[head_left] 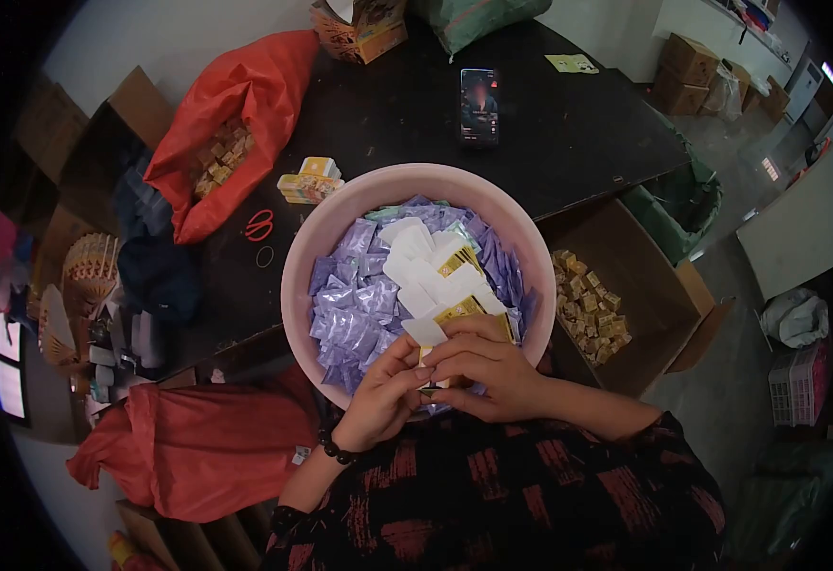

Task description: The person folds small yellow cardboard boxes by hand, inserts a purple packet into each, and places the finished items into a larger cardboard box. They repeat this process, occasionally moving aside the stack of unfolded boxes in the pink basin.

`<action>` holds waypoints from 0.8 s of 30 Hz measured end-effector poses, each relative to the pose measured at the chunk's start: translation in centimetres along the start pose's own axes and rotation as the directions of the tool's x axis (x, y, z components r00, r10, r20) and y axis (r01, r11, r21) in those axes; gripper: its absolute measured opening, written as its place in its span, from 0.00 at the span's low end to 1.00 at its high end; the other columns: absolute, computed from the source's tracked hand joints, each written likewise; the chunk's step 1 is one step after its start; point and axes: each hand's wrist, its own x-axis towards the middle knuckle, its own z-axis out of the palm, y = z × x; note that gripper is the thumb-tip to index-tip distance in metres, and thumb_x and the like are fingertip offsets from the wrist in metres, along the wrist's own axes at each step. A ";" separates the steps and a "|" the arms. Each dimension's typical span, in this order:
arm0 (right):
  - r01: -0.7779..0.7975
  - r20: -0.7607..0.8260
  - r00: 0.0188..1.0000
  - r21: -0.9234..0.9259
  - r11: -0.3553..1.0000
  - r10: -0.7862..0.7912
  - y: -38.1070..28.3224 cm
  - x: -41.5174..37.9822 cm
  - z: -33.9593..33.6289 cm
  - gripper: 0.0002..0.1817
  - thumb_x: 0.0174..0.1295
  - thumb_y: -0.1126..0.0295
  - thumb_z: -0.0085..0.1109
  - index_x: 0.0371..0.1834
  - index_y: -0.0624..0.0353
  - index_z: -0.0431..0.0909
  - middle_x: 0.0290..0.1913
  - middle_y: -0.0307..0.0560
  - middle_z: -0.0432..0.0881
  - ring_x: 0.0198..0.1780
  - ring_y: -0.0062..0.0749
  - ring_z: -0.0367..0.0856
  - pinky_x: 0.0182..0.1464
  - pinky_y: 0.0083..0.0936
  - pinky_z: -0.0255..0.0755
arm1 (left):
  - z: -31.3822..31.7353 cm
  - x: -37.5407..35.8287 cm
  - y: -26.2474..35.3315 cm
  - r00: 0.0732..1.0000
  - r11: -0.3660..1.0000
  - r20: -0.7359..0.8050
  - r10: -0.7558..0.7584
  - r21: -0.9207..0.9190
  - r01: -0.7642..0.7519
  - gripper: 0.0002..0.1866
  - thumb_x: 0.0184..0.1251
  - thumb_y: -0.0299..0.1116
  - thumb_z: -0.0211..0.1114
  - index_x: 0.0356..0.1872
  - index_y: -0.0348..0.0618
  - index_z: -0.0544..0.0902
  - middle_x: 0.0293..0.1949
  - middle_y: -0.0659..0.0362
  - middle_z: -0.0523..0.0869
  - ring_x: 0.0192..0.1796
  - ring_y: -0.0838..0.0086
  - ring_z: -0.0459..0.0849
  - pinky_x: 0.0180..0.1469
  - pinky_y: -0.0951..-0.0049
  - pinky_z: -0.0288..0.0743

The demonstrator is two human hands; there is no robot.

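Both my hands meet over the near rim of a round pink tub (304,228). My left hand (386,392) has its fingers closed on a small white and yellow carton (424,333), one white flap of which stands up. From the other side my right hand (486,369) pinches the same carton, its lower part hidden by fingers. Many shiny purple packets (352,319) fill the tub. On top of them lies a pile of flat white and yellow cartons (416,266), just beyond my hands.
A black table (388,114) bears a phone (478,107), red scissors (259,225), a carton stack (310,181) and a red bag (245,95) of small gold boxes. Right of the tub, a cardboard box (640,285) holds more gold boxes (588,309). Another red bag (207,447) lies lower left.
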 end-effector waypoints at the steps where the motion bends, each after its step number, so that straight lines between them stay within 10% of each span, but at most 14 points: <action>1: -0.011 -0.106 0.994 0.003 1.000 0.012 0.0 0.1 0.2 0.24 0.48 0.67 0.75 0.49 0.52 0.78 0.58 0.49 0.73 0.57 0.40 0.73 0.59 0.38 0.65 | 0.0 0.0 0.0 1.000 1.000 -0.008 0.002 0.007 -0.002 0.23 0.72 0.23 0.50 0.67 0.42 0.63 0.63 0.55 0.72 0.62 0.70 0.76 0.58 0.66 0.78; 3: -0.023 -0.209 0.978 0.010 1.000 0.024 -0.3 0.2 0.2 0.27 0.49 0.68 0.76 0.54 0.53 0.76 0.62 0.50 0.70 0.56 0.39 0.73 0.59 0.38 0.66 | -0.1 0.1 0.0 1.000 0.998 -0.013 0.007 0.065 -0.006 0.22 0.72 0.23 0.50 0.67 0.42 0.63 0.63 0.55 0.72 0.62 0.69 0.76 0.58 0.66 0.78; 5: -0.327 -0.045 0.927 0.384 0.863 0.371 -1.1 0.4 -0.2 0.35 0.51 0.73 0.73 0.64 0.55 0.68 0.66 0.52 0.66 0.63 0.39 0.70 0.62 0.37 0.65 | -0.1 0.1 0.0 1.000 0.993 -0.018 0.012 0.121 -0.010 0.22 0.73 0.24 0.50 0.67 0.42 0.62 0.64 0.54 0.71 0.62 0.69 0.76 0.58 0.66 0.78; 11: -0.305 -0.080 0.825 0.770 0.560 0.559 -0.7 0.2 1.4 0.37 0.55 0.79 0.69 0.69 0.59 0.63 0.66 0.52 0.69 0.70 0.39 0.66 0.67 0.36 0.64 | 0.1 0.4 0.5 0.999 0.990 -0.027 -0.019 0.142 0.023 0.20 0.75 0.26 0.48 0.66 0.42 0.63 0.64 0.56 0.71 0.63 0.69 0.75 0.61 0.63 0.76; 15: -0.419 0.087 0.891 0.535 0.734 0.446 0.6 -0.3 0.4 0.33 0.56 0.80 0.67 0.67 0.60 0.67 0.63 0.52 0.74 0.66 0.37 0.72 0.67 0.36 0.64 | 0.0 0.3 0.4 0.999 0.999 -0.020 -0.043 0.016 0.043 0.23 0.77 0.31 0.50 0.69 0.41 0.61 0.64 0.56 0.70 0.64 0.68 0.74 0.63 0.59 0.75; 17: -0.201 -0.088 0.969 0.266 0.943 0.231 1.1 -0.3 0.5 0.26 0.59 0.75 0.66 0.61 0.62 0.73 0.58 0.47 0.79 0.62 0.35 0.77 0.64 0.34 0.67 | -0.1 0.2 0.3 1.000 1.000 -0.004 -0.013 0.004 0.013 0.24 0.78 0.34 0.50 0.70 0.41 0.60 0.65 0.57 0.70 0.64 0.68 0.74 0.63 0.58 0.75; 21: -0.351 -0.088 0.904 0.409 0.842 0.419 -0.6 0.5 0.9 0.25 0.58 0.74 0.67 0.59 0.61 0.74 0.59 0.50 0.77 0.62 0.38 0.76 0.63 0.33 0.69 | -1.0 0.3 -0.1 1.000 1.000 0.025 0.020 0.009 -0.020 0.25 0.78 0.36 0.50 0.70 0.40 0.60 0.64 0.54 0.70 0.65 0.66 0.73 0.63 0.58 0.75; 24: -0.074 -0.402 0.751 0.737 0.672 0.524 -0.6 0.7 2.1 0.22 0.56 0.75 0.68 0.56 0.60 0.76 0.60 0.52 0.75 0.64 0.42 0.75 0.62 0.33 0.70 | -0.9 0.4 0.2 0.999 0.999 0.024 0.028 -0.039 -0.027 0.25 0.77 0.35 0.51 0.70 0.39 0.60 0.64 0.53 0.71 0.65 0.65 0.73 0.64 0.58 0.74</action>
